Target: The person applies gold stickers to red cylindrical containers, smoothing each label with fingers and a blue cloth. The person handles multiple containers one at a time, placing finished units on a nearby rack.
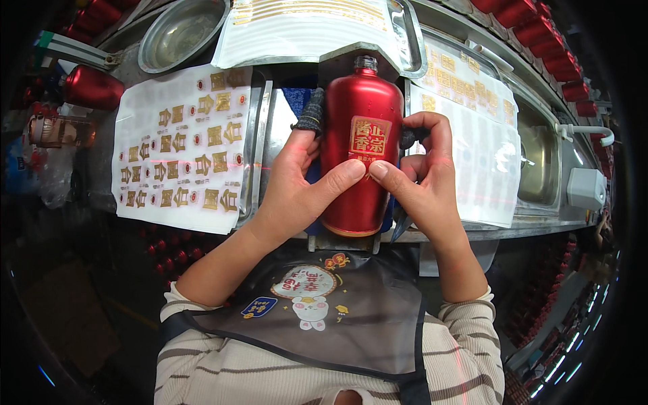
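A red metallic bottle (pixel 351 209) lies on its back in front of me, its uncapped neck pointing away and its base toward me. A square gold decal (pixel 369 137) sits on its front, with small gold marks just beneath. My left hand (pixel 290 179) is wrapped round the bottle's left side, and my right hand (pixel 432 182) grips the right side. Both thumbs press on the front just below the decal, their tips close together. Dark coverings are on some of my fingers. A grey metal holder (pixel 339 65) shows behind the neck; blue material is partly hidden under the bottle.
Left lies a white sheet of gold decals (pixel 145 101); another decal sheet (pixel 466 162) lies right. A striped gold sheet (pixel 270 44) is at the back, beside a metal bowl (pixel 179 40). A sink (pixel 540 172) with a white tap (pixel 587 130) is far right. Red bottles (pixel 94 88) surround the bench.
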The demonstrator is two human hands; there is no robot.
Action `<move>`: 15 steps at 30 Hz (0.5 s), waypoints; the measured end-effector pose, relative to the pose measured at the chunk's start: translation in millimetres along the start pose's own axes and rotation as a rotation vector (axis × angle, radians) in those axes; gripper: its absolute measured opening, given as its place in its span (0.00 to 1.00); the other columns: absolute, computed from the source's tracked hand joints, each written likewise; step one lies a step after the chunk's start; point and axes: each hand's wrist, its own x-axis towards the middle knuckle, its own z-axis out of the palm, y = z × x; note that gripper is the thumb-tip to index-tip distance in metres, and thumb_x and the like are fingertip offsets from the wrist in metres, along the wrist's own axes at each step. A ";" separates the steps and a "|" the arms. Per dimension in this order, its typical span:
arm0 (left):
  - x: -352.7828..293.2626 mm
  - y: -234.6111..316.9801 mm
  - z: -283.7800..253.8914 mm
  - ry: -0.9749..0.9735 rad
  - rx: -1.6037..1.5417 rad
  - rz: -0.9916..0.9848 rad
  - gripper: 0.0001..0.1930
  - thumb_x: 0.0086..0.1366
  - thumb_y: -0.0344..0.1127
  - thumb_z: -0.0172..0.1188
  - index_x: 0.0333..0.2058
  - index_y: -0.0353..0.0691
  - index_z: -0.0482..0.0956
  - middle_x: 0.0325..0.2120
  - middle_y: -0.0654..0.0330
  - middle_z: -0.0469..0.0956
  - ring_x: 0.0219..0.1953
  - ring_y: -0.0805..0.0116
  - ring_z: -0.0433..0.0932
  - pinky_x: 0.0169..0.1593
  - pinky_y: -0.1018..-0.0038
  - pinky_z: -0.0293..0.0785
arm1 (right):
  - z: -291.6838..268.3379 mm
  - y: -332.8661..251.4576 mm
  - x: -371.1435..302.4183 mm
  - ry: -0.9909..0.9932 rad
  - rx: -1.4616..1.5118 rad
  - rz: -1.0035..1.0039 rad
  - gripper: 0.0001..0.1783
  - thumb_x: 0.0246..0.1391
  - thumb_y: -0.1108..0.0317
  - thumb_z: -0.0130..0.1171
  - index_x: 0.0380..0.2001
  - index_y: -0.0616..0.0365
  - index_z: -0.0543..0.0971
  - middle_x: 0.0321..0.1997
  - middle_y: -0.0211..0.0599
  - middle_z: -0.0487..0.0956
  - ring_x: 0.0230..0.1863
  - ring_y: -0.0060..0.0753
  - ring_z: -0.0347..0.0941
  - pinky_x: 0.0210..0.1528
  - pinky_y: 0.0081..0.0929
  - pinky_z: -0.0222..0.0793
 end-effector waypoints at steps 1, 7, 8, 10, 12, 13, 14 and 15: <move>0.2 -0.2 -0.1 -0.003 -0.002 0.002 0.23 0.62 0.37 0.69 0.47 0.32 0.68 0.46 0.53 0.77 0.49 0.71 0.75 0.54 0.72 0.72 | -0.3 0.1 0.3 -0.001 -0.015 0.001 0.37 0.45 0.63 0.74 0.52 0.63 0.62 0.45 0.41 0.74 0.19 0.08 0.61 0.20 0.12 0.57; -0.2 0.0 -0.4 -0.003 0.023 0.030 0.23 0.63 0.37 0.68 0.50 0.32 0.68 0.46 0.53 0.77 0.50 0.71 0.76 0.55 0.71 0.72 | 0.3 -0.7 0.7 -0.004 -0.002 0.023 0.37 0.45 0.64 0.74 0.52 0.62 0.62 0.43 0.38 0.75 0.18 0.07 0.61 0.19 0.12 0.56; 0.5 0.9 0.4 -0.002 0.000 0.022 0.23 0.63 0.37 0.67 0.50 0.32 0.68 0.46 0.53 0.77 0.49 0.71 0.76 0.54 0.72 0.73 | 0.3 1.7 0.3 -0.002 0.003 0.020 0.38 0.44 0.64 0.74 0.52 0.62 0.62 0.42 0.37 0.75 0.18 0.07 0.61 0.19 0.12 0.56; 1.6 3.1 1.5 0.006 -0.044 0.009 0.23 0.64 0.36 0.67 0.51 0.32 0.68 0.46 0.54 0.78 0.49 0.71 0.76 0.53 0.72 0.73 | -1.3 4.8 3.8 -0.003 0.066 0.039 0.32 0.48 0.64 0.71 0.50 0.61 0.64 0.38 0.34 0.74 0.18 0.08 0.62 0.20 0.11 0.56; 3.4 6.8 6.3 0.043 -0.071 -0.018 0.22 0.64 0.36 0.66 0.51 0.32 0.69 0.45 0.54 0.78 0.48 0.71 0.77 0.51 0.73 0.74 | -9.5 8.4 10.9 0.004 0.187 0.089 0.21 0.55 0.64 0.64 0.47 0.60 0.69 0.30 0.31 0.73 0.17 0.10 0.63 0.21 0.11 0.57; 3.7 8.3 7.8 0.050 -0.077 -0.036 0.22 0.64 0.36 0.66 0.51 0.32 0.69 0.45 0.54 0.78 0.47 0.71 0.77 0.51 0.74 0.75 | -13.2 11.9 13.0 0.019 0.257 0.117 0.15 0.58 0.64 0.60 0.45 0.59 0.72 0.26 0.29 0.73 0.17 0.11 0.63 0.21 0.11 0.58; 4.0 8.1 9.1 0.055 -0.092 -0.034 0.22 0.64 0.36 0.66 0.51 0.32 0.69 0.45 0.54 0.78 0.47 0.71 0.77 0.50 0.74 0.75 | -21.6 22.8 20.7 0.060 0.388 0.115 0.14 0.61 0.61 0.57 0.43 0.59 0.74 0.23 0.28 0.71 0.17 0.14 0.64 0.21 0.14 0.59; 4.1 7.5 10.3 0.051 -0.098 -0.037 0.22 0.64 0.36 0.66 0.51 0.32 0.69 0.45 0.54 0.78 0.47 0.71 0.77 0.50 0.74 0.76 | -32.5 34.3 29.4 0.110 0.529 0.114 0.14 0.63 0.57 0.54 0.40 0.58 0.76 0.19 0.28 0.70 0.16 0.17 0.64 0.21 0.17 0.60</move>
